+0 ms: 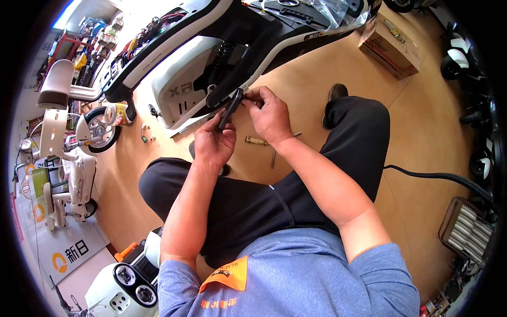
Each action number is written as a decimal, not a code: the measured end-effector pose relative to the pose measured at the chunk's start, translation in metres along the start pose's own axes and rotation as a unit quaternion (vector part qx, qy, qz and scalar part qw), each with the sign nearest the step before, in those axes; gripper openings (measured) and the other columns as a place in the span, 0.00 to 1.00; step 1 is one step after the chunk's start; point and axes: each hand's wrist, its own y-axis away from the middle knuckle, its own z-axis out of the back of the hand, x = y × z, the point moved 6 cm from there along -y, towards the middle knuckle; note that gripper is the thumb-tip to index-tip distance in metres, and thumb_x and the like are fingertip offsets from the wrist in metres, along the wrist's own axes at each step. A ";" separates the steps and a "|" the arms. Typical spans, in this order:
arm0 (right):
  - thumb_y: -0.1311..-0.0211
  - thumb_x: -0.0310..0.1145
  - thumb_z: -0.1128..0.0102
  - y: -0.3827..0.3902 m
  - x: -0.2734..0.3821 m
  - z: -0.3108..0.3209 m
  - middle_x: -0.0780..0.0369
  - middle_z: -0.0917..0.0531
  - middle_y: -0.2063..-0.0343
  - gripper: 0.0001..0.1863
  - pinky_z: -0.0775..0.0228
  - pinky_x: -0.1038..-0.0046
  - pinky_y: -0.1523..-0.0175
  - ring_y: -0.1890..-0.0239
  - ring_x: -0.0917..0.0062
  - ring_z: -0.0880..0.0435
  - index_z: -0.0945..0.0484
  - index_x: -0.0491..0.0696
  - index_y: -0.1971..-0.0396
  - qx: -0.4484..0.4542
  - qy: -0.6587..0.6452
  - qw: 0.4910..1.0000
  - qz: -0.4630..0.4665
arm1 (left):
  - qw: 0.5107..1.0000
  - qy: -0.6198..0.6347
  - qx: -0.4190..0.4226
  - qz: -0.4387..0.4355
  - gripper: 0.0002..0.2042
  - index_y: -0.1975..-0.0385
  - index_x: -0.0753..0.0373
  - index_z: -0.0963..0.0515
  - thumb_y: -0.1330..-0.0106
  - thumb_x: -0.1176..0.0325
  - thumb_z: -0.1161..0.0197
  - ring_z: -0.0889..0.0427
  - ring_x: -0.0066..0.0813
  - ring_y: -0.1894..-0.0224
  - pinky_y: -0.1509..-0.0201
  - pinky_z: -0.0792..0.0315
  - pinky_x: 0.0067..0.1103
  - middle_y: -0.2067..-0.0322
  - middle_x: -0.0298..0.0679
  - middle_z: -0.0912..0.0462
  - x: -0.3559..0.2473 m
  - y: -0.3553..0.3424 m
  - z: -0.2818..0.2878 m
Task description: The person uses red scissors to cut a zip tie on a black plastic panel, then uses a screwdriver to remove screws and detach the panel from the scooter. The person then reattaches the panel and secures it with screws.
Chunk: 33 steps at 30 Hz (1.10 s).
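In front of the white and black electric scooter [182, 87], my left hand [214, 142] is closed around a short black bar-like part [231, 111], maybe a footrest. That part slants up and to the right, its rounded far end close to the scooter's lower edge. My right hand [268, 113] is beside this end, thumb and fingers pinched together. Whatever sits between those fingertips is too small or hidden to make out. On the floor below the hands lie a screwdriver with a yellowish handle [256, 140] and a thin metal rod [273, 158].
A cardboard box [388, 50] with a tool on top stands at the far right. Small loose parts [145, 134] lie on the floor at left. A black hose [438, 174] crosses the right side near a wire basket [465, 230]. Another scooter [124, 290] is at lower left.
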 end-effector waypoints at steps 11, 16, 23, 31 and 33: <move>0.41 0.29 0.30 0.005 -0.087 -0.023 0.55 0.11 0.66 0.08 0.22 0.58 0.52 0.60 0.56 0.12 0.16 0.45 0.62 -0.084 0.100 0.989 -0.074 | 0.984 -0.146 -0.097 -0.015 0.06 0.55 0.62 0.22 0.27 0.70 0.41 0.21 0.28 0.69 0.71 0.24 0.21 0.67 0.37 0.20 0.011 -0.046 0.053; 0.39 0.25 0.34 -0.001 -0.188 -0.053 0.55 0.10 0.64 0.09 0.21 0.66 0.50 0.59 0.65 0.10 0.16 0.44 0.59 -0.164 -0.053 0.964 -0.202 | 0.957 -0.263 -0.112 -0.056 0.03 0.60 0.58 0.23 0.30 0.71 0.37 0.21 0.30 0.65 0.69 0.24 0.26 0.64 0.36 0.21 0.005 -0.100 0.071; 0.39 0.19 0.37 -0.045 -0.229 -0.087 0.63 0.12 0.67 0.08 0.23 0.72 0.51 0.62 0.75 0.15 0.16 0.42 0.61 -0.150 -0.207 0.953 -0.165 | 0.948 -0.306 -0.068 -0.051 0.13 0.46 0.60 0.21 0.27 0.71 0.45 0.22 0.28 0.60 0.66 0.25 0.24 0.56 0.36 0.18 -0.020 -0.146 0.084; 0.41 0.18 0.36 -0.051 -0.224 -0.101 0.65 0.14 0.69 0.08 0.25 0.76 0.54 0.64 0.81 0.18 0.17 0.43 0.62 -0.143 -0.202 0.956 -0.160 | 0.913 -0.378 -0.112 -0.105 0.13 0.47 0.58 0.20 0.29 0.72 0.44 0.21 0.25 0.55 0.61 0.24 0.25 0.53 0.34 0.18 -0.036 -0.148 0.086; 0.40 0.18 0.36 -0.052 -0.226 -0.101 0.66 0.14 0.68 0.08 0.25 0.76 0.54 0.64 0.82 0.18 0.17 0.42 0.62 -0.152 -0.201 0.954 -0.164 | 0.910 -0.374 -0.127 -0.127 0.12 0.48 0.57 0.19 0.29 0.72 0.44 0.20 0.24 0.54 0.60 0.24 0.25 0.53 0.32 0.18 -0.030 -0.147 0.083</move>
